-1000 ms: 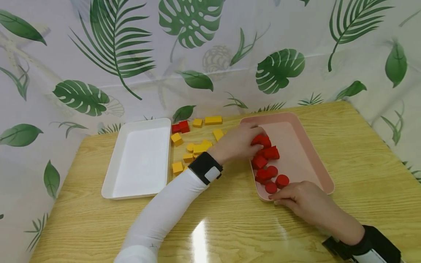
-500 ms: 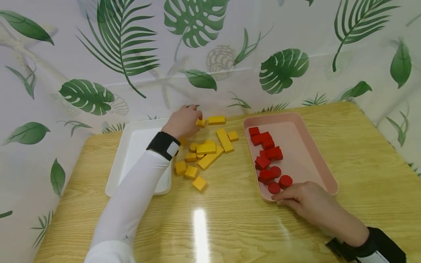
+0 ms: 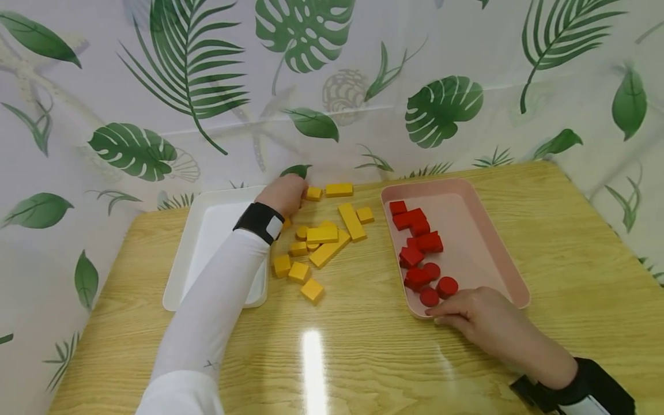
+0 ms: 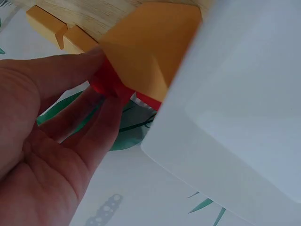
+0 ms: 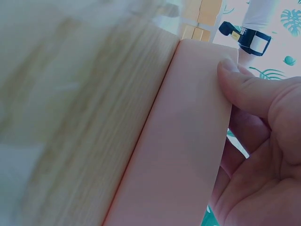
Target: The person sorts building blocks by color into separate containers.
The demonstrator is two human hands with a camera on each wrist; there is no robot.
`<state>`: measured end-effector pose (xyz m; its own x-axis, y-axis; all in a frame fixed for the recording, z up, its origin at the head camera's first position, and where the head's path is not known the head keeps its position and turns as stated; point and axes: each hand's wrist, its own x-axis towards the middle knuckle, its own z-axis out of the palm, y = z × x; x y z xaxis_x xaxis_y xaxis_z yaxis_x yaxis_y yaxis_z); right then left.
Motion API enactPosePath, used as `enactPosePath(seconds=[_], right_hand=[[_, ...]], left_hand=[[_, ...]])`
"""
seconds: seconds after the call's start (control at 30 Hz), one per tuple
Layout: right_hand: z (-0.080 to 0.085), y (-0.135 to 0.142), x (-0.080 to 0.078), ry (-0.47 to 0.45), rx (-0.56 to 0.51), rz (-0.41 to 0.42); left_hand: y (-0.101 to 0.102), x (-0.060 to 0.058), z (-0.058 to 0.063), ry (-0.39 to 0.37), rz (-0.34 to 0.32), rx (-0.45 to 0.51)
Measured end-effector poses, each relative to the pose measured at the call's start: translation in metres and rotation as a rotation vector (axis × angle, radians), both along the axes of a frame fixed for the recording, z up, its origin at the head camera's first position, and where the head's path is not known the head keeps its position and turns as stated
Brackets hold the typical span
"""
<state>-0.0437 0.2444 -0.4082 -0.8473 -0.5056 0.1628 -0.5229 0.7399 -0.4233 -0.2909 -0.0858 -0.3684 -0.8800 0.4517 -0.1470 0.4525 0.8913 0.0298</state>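
My left hand (image 3: 285, 194) reaches behind the yellow blocks, beside the far right corner of the white tray (image 3: 176, 276). In the left wrist view its thumb and fingers pinch a red block (image 4: 109, 79). A large-looking yellow block (image 4: 150, 42) sits in front of it there, with a sliver of a second red block (image 4: 149, 101) below. From the head view the fingertips and both red blocks are hidden. My right hand (image 3: 482, 317) grips the near rim of the pink tray (image 3: 495, 248), thumb outside the wall. Several red blocks (image 3: 429, 242) lie along that tray's left side.
Between the trays several yellow blocks (image 3: 329, 248) lie loose on the wooden table (image 3: 363, 346), some stacked. Two more yellow blocks, one a longer bar (image 3: 339, 190), stand at the back edge. A leaf-printed cloth (image 3: 373, 132) hangs right behind the table.
My left hand has left the red blocks in the pink tray and moved left to the back, now pinching a red block beside the white tray. The right hand stays on the pink rim.
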Motion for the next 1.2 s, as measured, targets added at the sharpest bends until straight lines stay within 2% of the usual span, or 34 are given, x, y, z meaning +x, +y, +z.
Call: enactPosePath(seconds=[0.17,0.3,0.47,0.57,0.67,0.8,0.97,1.07,1.2], right_hand=[[0.000,0.001,0.000,0.005,-0.011,0.005],[0.000,0.002,0.001,0.016,-0.009,0.010],[0.001,0.005,0.002,0.007,0.001,0.010],[0.001,0.007,0.003,-0.001,0.002,0.008],[0.001,0.007,0.003,-0.014,-0.002,0.008],[0.002,0.007,0.003,-0.015,-0.003,0.016],[0.000,0.008,0.002,0.022,-0.008,0.035],[0.002,0.008,0.002,0.021,-0.006,0.038],[0.007,0.008,0.002,0.014,-0.001,0.041]], left_hand=[[0.000,0.002,-0.001,0.037,0.001,-0.013],[0.004,0.007,0.005,0.074,-0.040,-0.048],[0.024,0.023,0.027,0.178,-0.179,-0.047],[0.046,0.037,0.040,0.212,-0.278,0.005],[0.072,0.048,0.045,0.221,-0.362,0.056],[0.111,0.058,0.043,0.234,-0.420,0.051],[0.151,0.064,0.031,0.156,-0.432,-0.006],[0.165,0.065,0.022,0.143,-0.448,-0.050],[0.172,0.064,0.013,0.149,-0.452,-0.083]])
